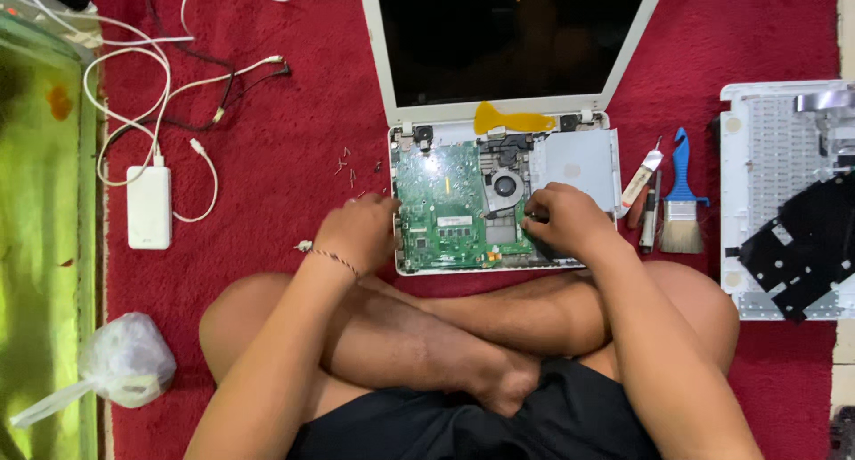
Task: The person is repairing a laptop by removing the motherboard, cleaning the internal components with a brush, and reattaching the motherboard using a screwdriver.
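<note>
I sit cross-legged on a red carpet (pixel 294 130). My left hand (pixel 361 233) rests curled on the left edge of the opened laptop base (pixel 499 197); I cannot tell whether it grips anything. My right hand (pixel 563 219) presses its bent fingers onto the green circuit board (pixel 441 202) near the base's lower right, fingers together, and what they pinch is hidden. Just beyond sits the round fan (pixel 505 187), then the dark screen (pixel 508 37). To the right lie a blue-handled brush (pixel 681 197) and a detached white cover (pixel 784 202); to the left, a white power bank (pixel 149 207).
</note>
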